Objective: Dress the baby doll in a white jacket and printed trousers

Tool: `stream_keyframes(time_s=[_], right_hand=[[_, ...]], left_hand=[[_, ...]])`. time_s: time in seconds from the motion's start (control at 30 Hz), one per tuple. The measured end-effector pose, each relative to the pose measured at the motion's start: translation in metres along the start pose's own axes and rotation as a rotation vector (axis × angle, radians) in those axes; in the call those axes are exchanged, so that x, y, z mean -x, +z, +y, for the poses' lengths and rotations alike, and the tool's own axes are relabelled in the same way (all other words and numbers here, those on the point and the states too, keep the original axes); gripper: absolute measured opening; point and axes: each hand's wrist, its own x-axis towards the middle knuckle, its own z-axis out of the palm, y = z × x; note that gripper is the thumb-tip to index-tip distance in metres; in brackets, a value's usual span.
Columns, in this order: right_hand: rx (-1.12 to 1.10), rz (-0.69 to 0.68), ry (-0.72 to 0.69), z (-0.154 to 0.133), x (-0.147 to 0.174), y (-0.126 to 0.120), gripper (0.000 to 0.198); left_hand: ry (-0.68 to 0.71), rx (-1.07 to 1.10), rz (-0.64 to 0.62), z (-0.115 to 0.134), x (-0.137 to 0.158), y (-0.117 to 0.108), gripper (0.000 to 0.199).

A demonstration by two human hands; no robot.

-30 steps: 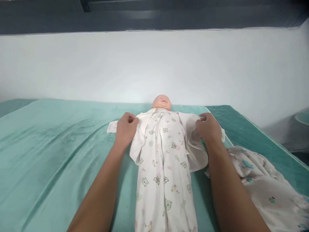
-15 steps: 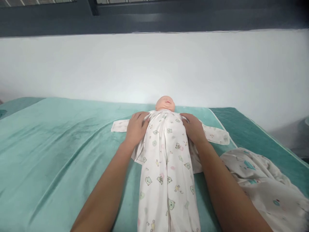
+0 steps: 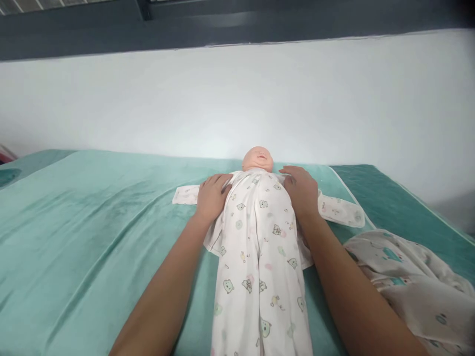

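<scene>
1. Two bare hands flanked a doll (image 3: 257,159) lying face up on a teal sheet (image 3: 111,227), its smooth pink head toward the white wall (image 3: 222,109).
2. White trousers (image 3: 261,237) covered the doll's front from just below the chin, both legs stretching side by side toward the camera and out of view.
3. Their soft fabric carried scattered green bear faces, small yellow figures and faint pink patches; a long crease ran down the middle and fine gathers bunched near the neck.
4. Beneath them showed a white shirt (image 3: 185,195) with a similar print, sleeves spread outward, its lower edges peeking out on both sides.
5. The left hand (image 3: 214,197), partly open, rested palm down at the upper left edge, fingers extended and thumb apart.
6. The right hand (image 3: 302,193) was partly open at the opposite edge, fingers slightly bent, resting without visible grip.
7. Crumpled printed cloth (image 3: 430,291) lay near the right forearm.
</scene>
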Motion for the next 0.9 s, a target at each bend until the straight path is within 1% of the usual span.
stream_keyframes(time_s=[0.03,0.1,0.2,0.27,0.33,0.43,0.5,0.57,0.63,0.67,0.73,0.8,0.87,0.9], right_hand=[[-0.090,0.007,-0.018,-0.007,0.002,-0.002,0.033],[-0.277,-0.030,0.013,-0.020,0.005,-0.006,0.029],[-0.471,-0.207,0.091,-0.034,0.008,-0.012,0.026],[-0.515,-0.296,0.117,-0.037,0.009,-0.014,0.026],[-0.517,-0.320,0.138,-0.035,0.009,-0.014,0.027],[-0.496,-0.325,0.169,-0.031,0.009,-0.016,0.029],[-0.463,-0.336,0.182,-0.031,0.009,-0.018,0.031],[-0.411,-0.346,0.172,-0.036,0.007,-0.021,0.032],[-0.327,-0.373,0.132,-0.048,0.001,-0.020,0.033],[-0.266,-0.412,0.094,-0.057,-0.003,-0.018,0.034],[-0.105,-0.552,-0.017,-0.078,-0.015,-0.007,0.036],[0.077,-0.757,-0.163,-0.103,-0.027,0.010,0.038],[0.246,-0.941,-0.267,-0.125,-0.037,0.030,0.033],[0.343,-1.003,-0.310,-0.135,-0.040,0.040,0.028]], left_hand=[[0.008,-0.031,-0.006,0.001,0.001,0.000,0.035],[0.013,-0.088,-0.011,0.003,0.002,-0.001,0.039],[-0.015,-0.150,-0.024,0.005,0.003,-0.001,0.045],[-0.032,-0.181,-0.030,0.004,0.002,-0.002,0.047],[-0.069,-0.211,-0.014,0.001,0.001,-0.004,0.046],[-0.216,-0.219,0.019,-0.006,-0.003,-0.005,0.043],[-0.305,-0.195,0.033,-0.010,-0.004,-0.005,0.042],[-0.342,-0.171,0.036,-0.012,-0.005,-0.005,0.041],[-0.364,-0.162,0.025,-0.013,-0.005,-0.005,0.038],[-0.375,-0.163,0.015,-0.013,-0.005,-0.005,0.037],[-0.401,-0.176,-0.001,-0.013,-0.005,-0.005,0.034],[-0.422,-0.189,-0.009,-0.013,-0.004,-0.005,0.034],[-0.439,-0.190,-0.015,-0.014,-0.004,-0.006,0.034],[-0.444,-0.187,-0.020,-0.015,-0.004,-0.006,0.034]])
